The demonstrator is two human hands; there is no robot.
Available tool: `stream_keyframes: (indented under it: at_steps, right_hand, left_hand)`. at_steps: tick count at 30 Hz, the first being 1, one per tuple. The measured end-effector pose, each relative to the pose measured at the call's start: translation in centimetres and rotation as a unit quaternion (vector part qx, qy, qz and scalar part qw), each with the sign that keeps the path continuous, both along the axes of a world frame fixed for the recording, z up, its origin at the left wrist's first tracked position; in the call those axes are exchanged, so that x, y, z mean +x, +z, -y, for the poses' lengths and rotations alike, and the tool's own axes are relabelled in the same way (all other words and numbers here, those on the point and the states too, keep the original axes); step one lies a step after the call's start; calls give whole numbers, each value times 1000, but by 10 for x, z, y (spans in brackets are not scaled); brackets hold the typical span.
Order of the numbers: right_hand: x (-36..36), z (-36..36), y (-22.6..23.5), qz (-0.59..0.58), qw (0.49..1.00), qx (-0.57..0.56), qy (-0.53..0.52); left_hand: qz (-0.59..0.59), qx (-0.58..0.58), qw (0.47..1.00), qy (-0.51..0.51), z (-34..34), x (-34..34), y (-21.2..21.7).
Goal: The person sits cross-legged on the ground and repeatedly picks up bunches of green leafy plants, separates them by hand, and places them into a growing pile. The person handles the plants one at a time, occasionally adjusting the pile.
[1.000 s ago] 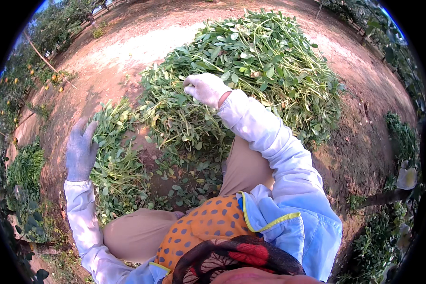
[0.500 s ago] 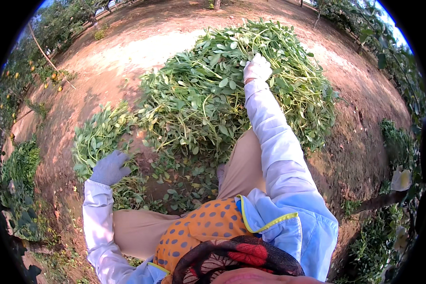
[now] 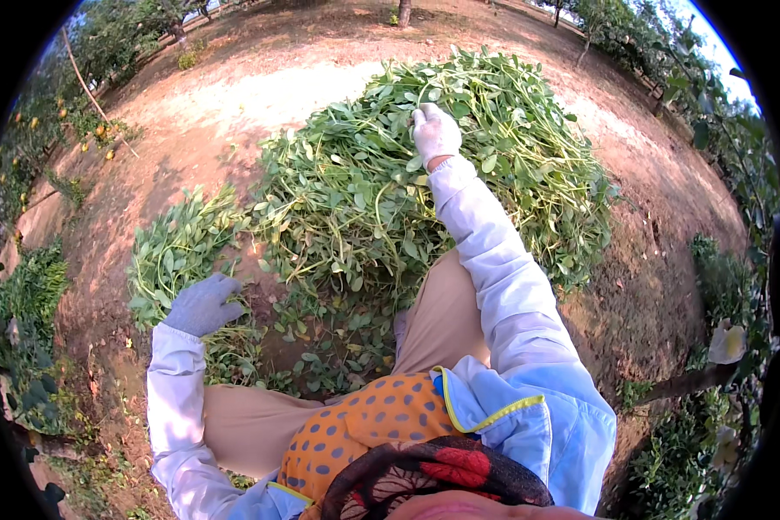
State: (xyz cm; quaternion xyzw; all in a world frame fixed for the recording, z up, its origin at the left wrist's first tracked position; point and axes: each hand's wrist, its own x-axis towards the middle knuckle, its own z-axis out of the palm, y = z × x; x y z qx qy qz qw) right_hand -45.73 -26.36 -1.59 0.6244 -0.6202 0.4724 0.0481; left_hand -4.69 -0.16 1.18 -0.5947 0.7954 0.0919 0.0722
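A large heap of cut leafy green plants (image 3: 347, 182) lies in front of me on the ground. At its upper part, my right hand (image 3: 436, 134), in a white glove, is closed with fingers curled on leafy stems, though the grip itself is mostly covered by leaves. To the left sits a smaller bunch of the same plants (image 3: 178, 251). Beside its near edge rests my left hand (image 3: 204, 305) in a grey glove, thumb apart from the loosely bent fingers. No held thing shows in it.
Loose stems and leaves (image 3: 321, 355) are scattered on the soil between my legs. Bare reddish earth (image 3: 182, 130) surrounds the heap. Trees bearing orange fruit (image 3: 35, 126) stand at the left, with a thin pole (image 3: 82, 82). A thin trunk (image 3: 685, 381) and foliage are at the right.
My right hand has shifted left and slightly nearer across the top of the heap. The left hand stays almost in place beside the small bunch.
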Motion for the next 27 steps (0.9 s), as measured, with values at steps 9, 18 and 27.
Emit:
stream_keyframes:
  at_steps: [9, 18, 27]
  right_hand:
    - [133, -141, 11, -101, 870, -107, 470]
    - [151, -188, -37, -162, 752, -31, 639]
    - [76, -89, 3, -149, 910, -11, 387]
  left_hand:
    - [-484, 52, 864, 128, 23, -20, -2]
    - [-905, -11, 413, 107, 50, 22, 3]
    - [-880, -116, 392, 244, 52, 68, -5]
